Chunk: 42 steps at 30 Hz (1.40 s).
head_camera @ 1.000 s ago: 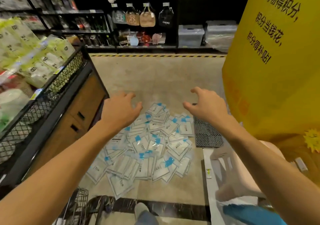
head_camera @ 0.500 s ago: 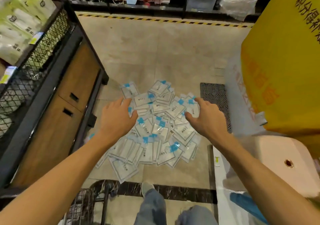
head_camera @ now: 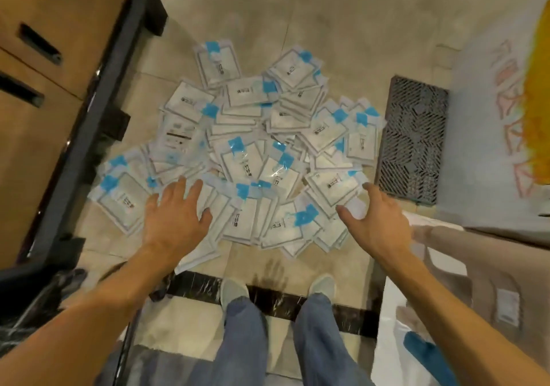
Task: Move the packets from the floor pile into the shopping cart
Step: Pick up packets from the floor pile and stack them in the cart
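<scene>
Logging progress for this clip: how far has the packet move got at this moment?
Nothing looks done: the pile of packets lies whole on the floor. In hand: the left hand and right hand are spread open over its near edge, gripping nothing. Left: gathering every packet and loading the cart, of which only a blurred wire part shows at lower left.

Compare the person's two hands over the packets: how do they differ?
The left hand lies flat, palm down, fingers together, over the near-left of the pile of packets. The right hand is near the right edge, thumb spread wide from the fingers. Both are open and hold nothing.
</scene>
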Each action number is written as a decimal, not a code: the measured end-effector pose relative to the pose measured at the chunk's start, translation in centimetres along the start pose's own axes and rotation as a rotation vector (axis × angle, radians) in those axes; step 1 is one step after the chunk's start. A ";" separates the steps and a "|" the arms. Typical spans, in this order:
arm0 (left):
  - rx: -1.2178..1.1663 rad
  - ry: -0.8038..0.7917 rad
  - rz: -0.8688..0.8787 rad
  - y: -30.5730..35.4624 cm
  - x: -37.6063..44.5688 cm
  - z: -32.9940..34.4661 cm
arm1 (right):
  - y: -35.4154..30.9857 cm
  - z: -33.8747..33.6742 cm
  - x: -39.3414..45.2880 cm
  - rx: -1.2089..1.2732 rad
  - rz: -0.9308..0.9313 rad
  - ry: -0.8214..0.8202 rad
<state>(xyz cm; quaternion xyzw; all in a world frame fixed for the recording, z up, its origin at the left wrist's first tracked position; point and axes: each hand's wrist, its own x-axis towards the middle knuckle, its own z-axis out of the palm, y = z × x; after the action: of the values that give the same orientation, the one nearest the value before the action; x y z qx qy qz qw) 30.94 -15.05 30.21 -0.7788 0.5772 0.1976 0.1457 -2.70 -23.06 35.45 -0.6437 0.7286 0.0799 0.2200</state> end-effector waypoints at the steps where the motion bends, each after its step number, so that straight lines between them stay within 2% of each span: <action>1: 0.006 -0.021 -0.005 0.5 1.2 2.6 | 0.8 2.4 1.3 0.002 0.007 -0.006; 7: -0.010 -0.137 0.017 4.5 8.0 19.6 | 7.1 18.8 7.4 0.040 0.080 -0.052; 11: -0.140 -0.135 0.050 7.1 11.5 30.9 | 11.2 29.6 9.8 0.072 0.196 -0.127; 15: -0.194 -0.292 0.063 8.3 15.0 41.1 | 13.1 39.6 11.0 0.181 0.345 -0.195; 18: -0.178 -0.187 0.120 7.5 16.5 46.0 | 12.1 45.8 11.9 0.332 0.485 -0.271; 21: -0.208 0.041 0.098 6.6 17.3 47.8 | 10.2 50.4 12.5 0.446 0.610 -0.314; 23: -0.239 0.108 0.060 6.1 18.0 48.1 | 8.9 52.1 12.8 0.541 0.697 -0.299; 27: -0.304 0.069 -0.074 5.1 19.9 47.7 | 7.7 53.6 13.8 0.708 0.843 -0.234; 29: -0.302 0.038 -0.098 4.2 20.7 47.3 | 7.6 53.8 14.1 0.731 0.855 -0.211; 35: -0.340 -0.225 -0.253 3.8 21.2 46.9 | 8.4 53.1 15.4 0.862 0.889 -0.093; 37: -0.412 -0.178 -0.264 3.9 20.9 47.1 | 9.1 52.8 15.8 0.896 0.883 -0.031; 40: -0.517 0.016 -0.300 3.9 20.6 47.3 | 10.6 52.7 16.4 0.967 0.884 0.023; 42: -0.619 0.064 -0.348 4.0 20.6 47.4 | 11.4 52.4 16.6 1.048 0.891 0.056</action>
<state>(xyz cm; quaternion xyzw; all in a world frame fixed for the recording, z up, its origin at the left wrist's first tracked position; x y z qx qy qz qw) 25.74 -12.01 -21.32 -0.8785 0.3532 0.3106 -0.0838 -3.65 -15.32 -20.19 -0.0933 0.8716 -0.2167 0.4296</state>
